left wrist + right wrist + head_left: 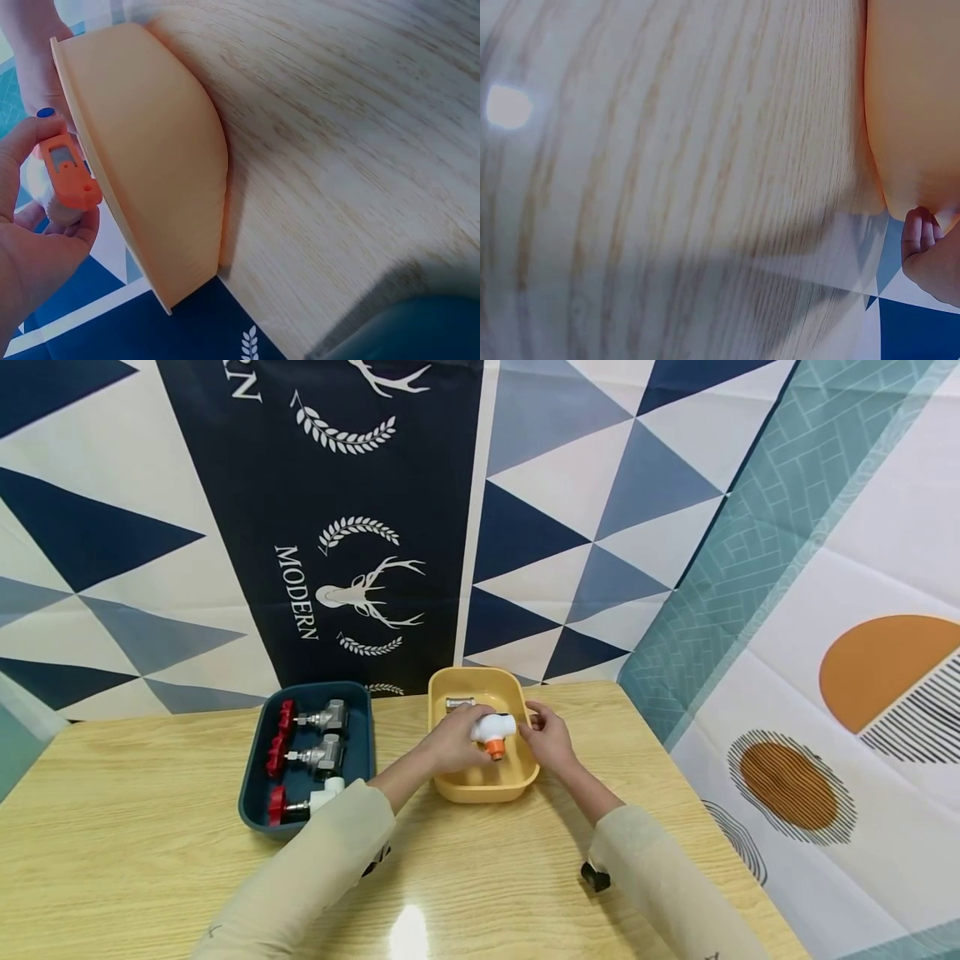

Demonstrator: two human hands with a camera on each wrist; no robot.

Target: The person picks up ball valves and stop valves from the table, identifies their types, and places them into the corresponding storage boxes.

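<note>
In the head view my left hand [450, 742] holds a white plastic pipe valve [497, 725] with an orange end over the yellow bin [486, 794]. The left wrist view shows the thumb and fingers pinching around this valve's orange part [71, 176], beside the bin's rim. My right hand [551, 739] is at the bin's right rim, its thumb on the inner side. Its curled fingers [922, 232] lie against the outer wall in the right wrist view. A small metal fitting [459, 702] lies at the back of the yellow bin, partly behind my left hand.
Left of the yellow bin stands a dark blue bin [360, 689] with valves that have red handles: two metal valves [326, 753] and one white valve [327, 792]. My left sleeve [322, 852] overlaps its front corner. A patterned cloth backdrop [360, 485] rises behind the wooden table [480, 860].
</note>
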